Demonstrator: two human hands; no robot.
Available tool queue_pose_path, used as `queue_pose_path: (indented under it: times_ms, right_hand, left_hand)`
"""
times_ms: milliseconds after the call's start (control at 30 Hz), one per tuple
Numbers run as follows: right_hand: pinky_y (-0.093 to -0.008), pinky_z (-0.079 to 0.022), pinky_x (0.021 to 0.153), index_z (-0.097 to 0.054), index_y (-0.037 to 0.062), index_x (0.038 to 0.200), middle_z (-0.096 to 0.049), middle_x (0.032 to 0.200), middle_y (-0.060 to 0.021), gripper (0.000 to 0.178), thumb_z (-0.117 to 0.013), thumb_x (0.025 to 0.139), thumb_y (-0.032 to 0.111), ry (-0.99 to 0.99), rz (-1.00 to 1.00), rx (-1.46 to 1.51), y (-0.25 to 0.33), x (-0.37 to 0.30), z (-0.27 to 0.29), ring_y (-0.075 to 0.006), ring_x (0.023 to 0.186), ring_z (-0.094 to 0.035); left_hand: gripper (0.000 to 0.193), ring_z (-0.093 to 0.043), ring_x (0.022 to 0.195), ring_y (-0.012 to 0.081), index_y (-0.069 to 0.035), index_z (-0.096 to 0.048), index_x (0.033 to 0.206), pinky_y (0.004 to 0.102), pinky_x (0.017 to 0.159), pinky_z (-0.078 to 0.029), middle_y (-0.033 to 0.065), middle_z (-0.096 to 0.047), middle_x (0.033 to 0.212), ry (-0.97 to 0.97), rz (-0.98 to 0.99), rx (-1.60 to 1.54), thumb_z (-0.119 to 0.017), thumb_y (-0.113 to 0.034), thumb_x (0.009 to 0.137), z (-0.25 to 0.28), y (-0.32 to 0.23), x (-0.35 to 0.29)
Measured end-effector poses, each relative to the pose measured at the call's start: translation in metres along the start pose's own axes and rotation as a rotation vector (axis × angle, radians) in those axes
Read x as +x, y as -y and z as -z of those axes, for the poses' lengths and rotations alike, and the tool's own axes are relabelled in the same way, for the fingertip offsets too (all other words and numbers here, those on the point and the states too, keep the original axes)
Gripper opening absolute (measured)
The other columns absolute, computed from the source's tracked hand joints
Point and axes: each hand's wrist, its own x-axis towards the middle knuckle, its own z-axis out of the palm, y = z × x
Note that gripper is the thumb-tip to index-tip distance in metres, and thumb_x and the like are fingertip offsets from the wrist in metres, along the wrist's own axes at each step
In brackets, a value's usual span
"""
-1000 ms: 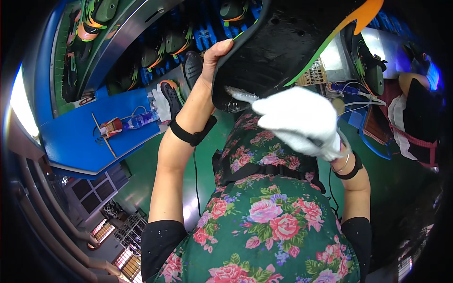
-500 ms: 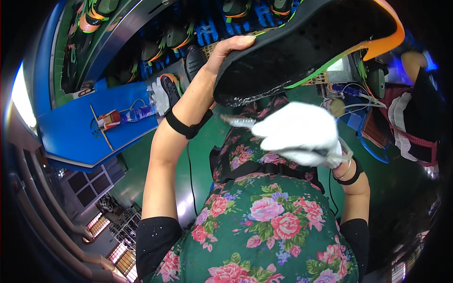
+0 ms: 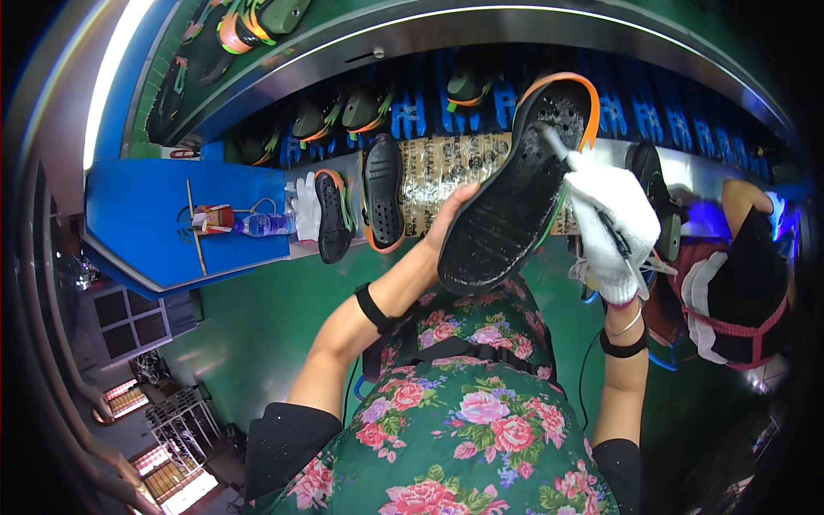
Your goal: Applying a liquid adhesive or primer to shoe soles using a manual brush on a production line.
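My bare left hand (image 3: 453, 213) grips the left edge of a black shoe sole (image 3: 505, 219). An orange and green rim runs round the sole, and its hollow inner face is turned up toward me. A wet-looking sheen lies on its near end. My right hand (image 3: 611, 225), in a white glove, is closed on a small brush (image 3: 556, 144). The bristles are at the holed far end of the sole, seemingly touching it, though slightly blurred. Part of the brush handle is hidden inside the glove.
More soles (image 3: 384, 193) lie left of a brown-patterned pad (image 3: 455, 172). Shoes (image 3: 366, 112) stand on blue holders under a metal housing (image 3: 386, 56). A bottle (image 3: 264, 225) and white glove (image 3: 306, 206) sit by the blue panel (image 3: 137, 223). A co-worker (image 3: 738, 257) is at the right.
The sole has moved down and away from me, its inner face now better seen. My right hand has gone up and right, bringing the brush from beside the near end to the far end.
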Motion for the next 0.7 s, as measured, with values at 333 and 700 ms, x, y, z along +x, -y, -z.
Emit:
queue_pose_path:
  times_ms: [333,700]
  right_hand:
    - [-0.0339,-0.060,0.081,-0.079,0.0001,0.093,-0.079,0.097,-0.0141,0.017,-0.083,0.077,-0.005,0.138,-0.290,0.446,0.049,0.005,0.010,-0.0229,0.089,-0.075]
    - [-0.0342,-0.059,0.089,-0.080,-0.0020,0.099,-0.079,0.106,-0.0157,0.019,-0.078,0.080,-0.006,0.058,-0.637,0.700,0.023,-0.042,-0.042,-0.0219,0.095,-0.075]
  left_hand:
    - [0.110,-0.053,0.132,0.0579,-0.003,-0.031,0.162,0.0691,0.101,-0.053,0.0309,-0.039,0.160,0.230,-0.237,0.277,-0.070,-0.071,0.085,-0.038,-0.046,-0.045]
    - [0.112,-0.018,0.154,0.0525,0.001,-0.005,0.165,0.0583,0.120,-0.041,0.0344,-0.003,0.169,0.243,-0.538,-0.356,-0.044,-0.079,0.097,-0.111,-0.258,0.030]
